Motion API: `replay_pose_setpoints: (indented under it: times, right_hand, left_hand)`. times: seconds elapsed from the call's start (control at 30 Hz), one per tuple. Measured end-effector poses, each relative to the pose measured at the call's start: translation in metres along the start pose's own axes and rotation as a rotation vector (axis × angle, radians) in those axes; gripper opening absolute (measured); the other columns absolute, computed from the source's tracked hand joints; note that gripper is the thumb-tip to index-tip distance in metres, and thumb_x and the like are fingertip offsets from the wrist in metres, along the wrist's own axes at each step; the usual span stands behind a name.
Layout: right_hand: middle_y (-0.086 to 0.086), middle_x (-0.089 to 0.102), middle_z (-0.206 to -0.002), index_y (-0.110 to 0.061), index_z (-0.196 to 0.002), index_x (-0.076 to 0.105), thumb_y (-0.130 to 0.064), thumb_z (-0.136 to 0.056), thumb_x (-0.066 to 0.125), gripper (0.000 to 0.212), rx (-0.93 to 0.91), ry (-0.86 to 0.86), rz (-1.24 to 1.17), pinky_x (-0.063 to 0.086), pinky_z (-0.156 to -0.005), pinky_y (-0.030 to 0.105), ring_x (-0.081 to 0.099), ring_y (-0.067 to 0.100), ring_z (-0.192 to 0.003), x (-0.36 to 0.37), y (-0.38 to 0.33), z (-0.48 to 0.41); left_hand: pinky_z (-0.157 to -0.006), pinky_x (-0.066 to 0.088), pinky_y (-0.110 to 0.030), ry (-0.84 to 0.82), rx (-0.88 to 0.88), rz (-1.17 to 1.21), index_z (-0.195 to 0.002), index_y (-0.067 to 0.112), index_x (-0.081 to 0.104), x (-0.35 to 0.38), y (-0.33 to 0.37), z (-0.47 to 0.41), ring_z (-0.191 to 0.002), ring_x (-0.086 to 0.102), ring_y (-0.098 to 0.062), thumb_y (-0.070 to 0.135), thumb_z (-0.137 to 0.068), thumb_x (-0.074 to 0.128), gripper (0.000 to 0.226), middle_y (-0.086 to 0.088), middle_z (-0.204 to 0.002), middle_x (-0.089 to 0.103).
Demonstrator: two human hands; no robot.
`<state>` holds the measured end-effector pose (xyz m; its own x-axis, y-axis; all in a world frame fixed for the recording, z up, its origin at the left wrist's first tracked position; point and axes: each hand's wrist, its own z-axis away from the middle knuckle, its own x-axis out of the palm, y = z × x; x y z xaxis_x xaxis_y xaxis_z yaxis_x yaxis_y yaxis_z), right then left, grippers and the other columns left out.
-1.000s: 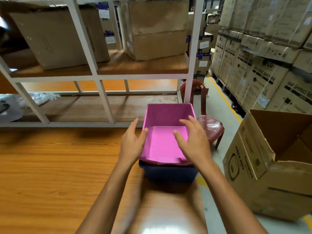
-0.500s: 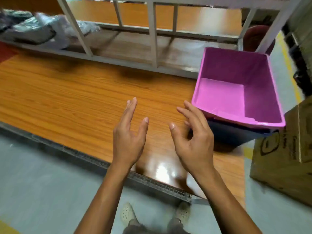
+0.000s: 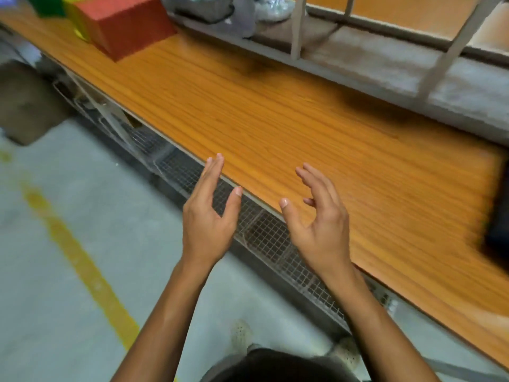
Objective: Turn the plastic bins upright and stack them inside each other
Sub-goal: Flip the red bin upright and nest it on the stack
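We see a red bin (image 3: 124, 23) at the far left end of the wooden table (image 3: 275, 119), and it lies bottom up. Just behind it a yellow bin (image 3: 75, 26) and a green bin (image 3: 46, 5) show only partly. At the right edge stands a dark blue bin (image 3: 500, 227), cut off and blurred.

The worktop (image 3: 303, 119) is orange wood-grain laminate with a smooth, faintly glossy face. Under its near edge runs grey metal wire mesh (image 3: 264, 232). The floor (image 3: 55, 271) is matt, rough grey concrete.
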<state>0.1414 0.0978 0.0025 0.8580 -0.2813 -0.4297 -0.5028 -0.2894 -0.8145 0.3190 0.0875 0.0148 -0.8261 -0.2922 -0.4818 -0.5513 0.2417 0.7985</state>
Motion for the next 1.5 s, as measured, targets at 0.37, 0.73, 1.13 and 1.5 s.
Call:
replay_pose_setpoints:
  times: [0.37,0.73,1.13,1.5]
  right_hand:
    - [0.007,0.051,-0.147,-0.008,-0.137,0.057,-0.038,-0.091,0.060,0.055,-0.103,-0.172,-0.062,0.052,-0.098,0.050,0.051,0.020,-0.134,0.156,-0.052,-0.050]
    - [0.004,0.048,-0.149,-0.012,-0.139,0.055,-0.042,-0.092,0.056,0.055,-0.148,-0.306,-0.119,0.052,-0.098,0.049,0.049,0.018,-0.135,0.304,-0.071,-0.161]
    - [0.009,0.050,-0.147,-0.010,-0.136,0.057,-0.037,-0.091,0.058,0.052,-0.217,-0.400,-0.138,0.052,-0.097,0.050,0.050,0.021,-0.134,0.455,-0.096,-0.283]
    - [0.006,0.048,-0.149,-0.012,-0.140,0.054,-0.038,-0.092,0.058,0.054,-0.174,-0.297,-0.086,0.054,-0.094,0.050,0.051,0.021,-0.133,0.634,-0.143,-0.378]
  left_hand:
    - [-0.115,0.026,-0.015,0.205,-0.089,-0.096,-0.144,0.007,0.047,-0.121,-0.101,-0.045,-0.145,0.033,-0.009,0.017,-0.093,0.061,0.054,0.003,-0.150,0.044]
    - [-0.114,0.026,-0.013,0.310,-0.194,-0.190,-0.141,0.012,0.050,-0.188,-0.199,-0.151,-0.144,0.035,-0.009,0.018,-0.092,0.060,0.050,0.005,-0.147,0.046]
    - [-0.114,0.027,-0.013,0.399,-0.230,-0.242,-0.139,0.009,0.052,-0.253,-0.288,-0.292,-0.141,0.037,-0.006,0.015,-0.092,0.060,0.048,0.005,-0.144,0.046]
    - [-0.114,0.024,-0.010,0.283,-0.179,-0.174,-0.142,0.009,0.050,-0.350,-0.433,-0.442,-0.144,0.036,-0.011,0.017,-0.095,0.060,0.049,-0.003,-0.150,0.047]
